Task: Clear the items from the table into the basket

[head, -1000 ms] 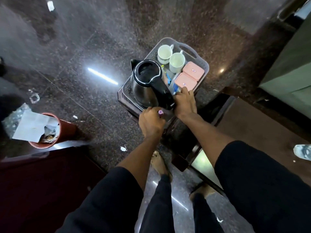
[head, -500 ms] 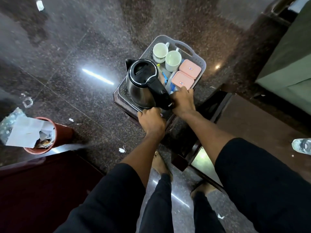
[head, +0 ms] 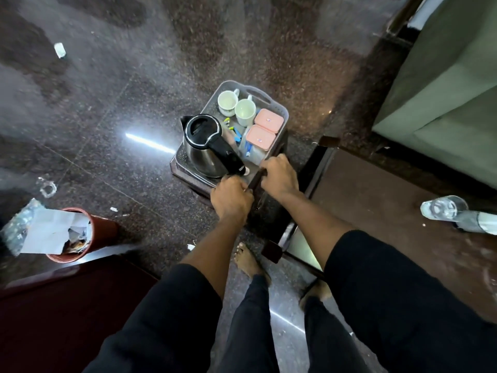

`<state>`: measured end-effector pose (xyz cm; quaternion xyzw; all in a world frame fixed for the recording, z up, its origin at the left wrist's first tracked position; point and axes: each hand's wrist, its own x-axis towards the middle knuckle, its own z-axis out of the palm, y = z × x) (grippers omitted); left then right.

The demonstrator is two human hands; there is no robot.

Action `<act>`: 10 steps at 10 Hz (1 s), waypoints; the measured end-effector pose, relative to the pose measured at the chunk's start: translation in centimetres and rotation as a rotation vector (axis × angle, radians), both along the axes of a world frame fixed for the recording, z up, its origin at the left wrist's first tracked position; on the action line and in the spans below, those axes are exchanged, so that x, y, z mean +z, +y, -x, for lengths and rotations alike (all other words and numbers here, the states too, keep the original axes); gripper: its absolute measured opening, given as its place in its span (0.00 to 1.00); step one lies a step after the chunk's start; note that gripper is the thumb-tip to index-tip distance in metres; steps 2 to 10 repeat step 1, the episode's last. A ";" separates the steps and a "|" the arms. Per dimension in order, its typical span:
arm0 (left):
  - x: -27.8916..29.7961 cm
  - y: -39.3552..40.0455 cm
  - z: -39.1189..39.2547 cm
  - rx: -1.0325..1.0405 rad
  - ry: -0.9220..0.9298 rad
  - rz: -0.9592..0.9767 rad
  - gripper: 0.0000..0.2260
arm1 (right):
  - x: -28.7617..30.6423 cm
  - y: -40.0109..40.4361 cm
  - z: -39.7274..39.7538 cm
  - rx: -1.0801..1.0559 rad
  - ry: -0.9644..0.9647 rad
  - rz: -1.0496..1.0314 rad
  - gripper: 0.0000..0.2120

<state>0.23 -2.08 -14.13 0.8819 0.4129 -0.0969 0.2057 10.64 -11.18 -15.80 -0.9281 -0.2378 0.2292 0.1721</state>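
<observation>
Basket (head: 279,110) sits loaded above the floor at 12 o'clock from my hands: kettle (head: 205,146) at its 9 o'clock side, two white cups (head: 236,106) at the far end, two pink boxes (head: 265,129) at 3 o'clock. Left hand (head: 231,199) and right hand (head: 278,175) both have fingers curled over the near rim, gripping it. Red bin (head: 78,232) on the floor at 8 o'clock.

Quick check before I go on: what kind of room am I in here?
Probably a hotel or guest room: an electric kettle with two white cups sits in a grey basket, on polished stone floor, with a full waste bin and an upholstered green seat nearby.
</observation>
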 end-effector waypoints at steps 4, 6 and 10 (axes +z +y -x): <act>2.0 -2.5 -0.4 -0.036 -0.037 0.027 0.07 | 1.0 -2.4 0.7 -0.028 0.016 0.007 0.12; 2.0 -2.5 -0.4 -0.036 -0.037 0.027 0.07 | 1.0 -2.4 0.7 -0.028 0.016 0.007 0.12; 2.0 -2.5 -0.4 -0.036 -0.037 0.027 0.07 | 1.0 -2.4 0.7 -0.028 0.016 0.007 0.12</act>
